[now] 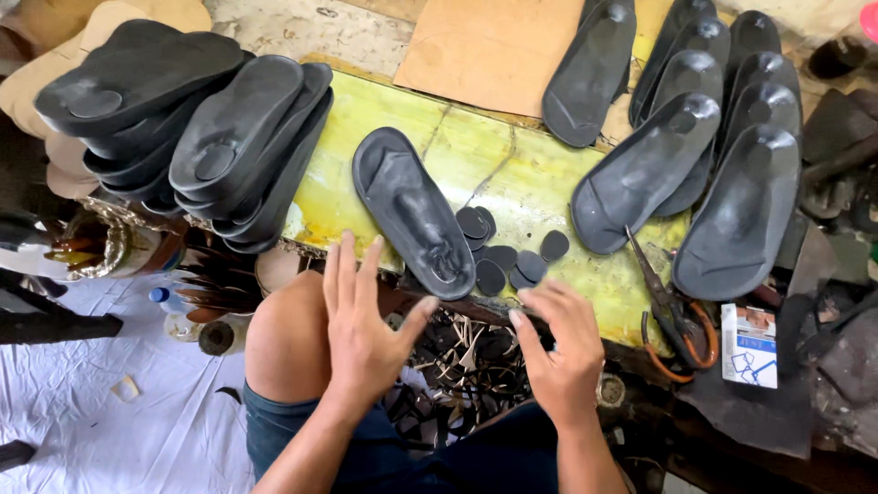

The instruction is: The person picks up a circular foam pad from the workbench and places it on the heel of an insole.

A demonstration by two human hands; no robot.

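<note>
A single black rubber sandal sole [416, 210] lies slanted on the yellow workboard [476, 151]. Several small dark oval rubber pieces [508, 252] lie beside its near end. My left hand [361, 320] is flat with fingers spread, hovering over my bare knee just short of the sole's near edge, holding nothing. My right hand [558, 343] has fingers loosely curled at the board's near edge, close to the oval pieces, and nothing shows in it.
Stacks of black soles stand at left [197, 128] and right [722, 137]. Pliers with orange handles [672, 316] and a small white-and-blue box [748, 346] lie at the right. A cardboard sheet [489, 50] lies behind. Rubber scraps [457, 361] pile beneath the board.
</note>
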